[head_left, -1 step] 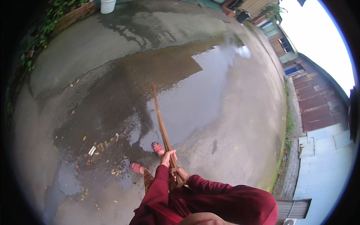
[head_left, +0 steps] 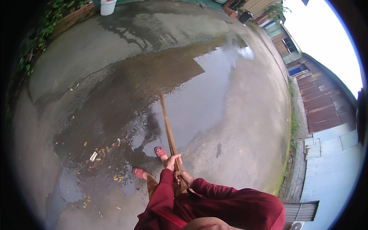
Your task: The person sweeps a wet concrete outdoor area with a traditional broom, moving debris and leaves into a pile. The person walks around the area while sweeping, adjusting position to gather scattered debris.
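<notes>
A long brown stick broom (head_left: 169, 130), a bundle of thin ribs narrowing toward its far end, slants away from my body over the wet concrete. My left hand (head_left: 172, 162) is closed round it, just beyond my right hand (head_left: 184, 178), which grips it nearer to me. The broom's far tip is over the shallow puddle (head_left: 203, 99) and looks blurred; whether it touches the ground I cannot tell. My feet in red sandals (head_left: 161, 153) stand on the wet ground to the left of the broom.
Yellow leaves and a small white scrap (head_left: 93, 156) lie scattered at the left. A white bucket (head_left: 108, 7) stands far off beside a planted brick border (head_left: 73, 19). Rusty and pale corrugated metal walls (head_left: 329, 165) run along the right, with a mossy concrete edge (head_left: 284, 172).
The broom's far tip has shifted slightly right and toward me. Both hands keep their hold, and my feet stay in place.
</notes>
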Action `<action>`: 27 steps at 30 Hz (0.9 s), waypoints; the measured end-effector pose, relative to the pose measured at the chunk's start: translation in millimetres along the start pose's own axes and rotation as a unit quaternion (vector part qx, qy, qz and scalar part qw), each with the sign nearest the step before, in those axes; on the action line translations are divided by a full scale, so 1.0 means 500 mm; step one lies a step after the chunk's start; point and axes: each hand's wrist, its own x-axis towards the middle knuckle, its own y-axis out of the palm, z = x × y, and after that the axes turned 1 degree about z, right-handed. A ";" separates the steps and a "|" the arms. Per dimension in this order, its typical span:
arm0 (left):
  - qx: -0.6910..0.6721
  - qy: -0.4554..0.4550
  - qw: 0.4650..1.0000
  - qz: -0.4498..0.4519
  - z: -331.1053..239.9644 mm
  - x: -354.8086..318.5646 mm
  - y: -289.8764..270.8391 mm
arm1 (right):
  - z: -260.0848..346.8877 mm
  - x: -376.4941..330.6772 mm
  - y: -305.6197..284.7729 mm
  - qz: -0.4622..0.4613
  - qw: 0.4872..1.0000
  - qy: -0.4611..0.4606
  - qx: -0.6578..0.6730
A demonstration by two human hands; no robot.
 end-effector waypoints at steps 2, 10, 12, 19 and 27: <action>0.036 -0.059 0.997 0.014 0.012 0.017 -0.009 | -0.025 0.045 -0.030 -0.019 0.998 0.006 0.058; 0.002 0.286 0.957 0.048 0.034 -0.264 -0.378 | -0.357 0.288 0.050 0.136 0.947 0.070 -0.284; -0.197 0.254 0.923 -0.213 0.001 -0.378 -0.411 | -0.298 0.243 0.215 0.173 0.872 0.099 -0.448; -0.136 0.447 0.794 -0.390 -0.071 -0.526 -0.382 | -0.200 0.202 0.347 0.326 0.834 0.204 -0.395; -0.066 0.329 0.938 -0.088 -0.031 -0.288 -0.152 | -0.113 0.037 0.221 0.035 0.949 0.122 -0.288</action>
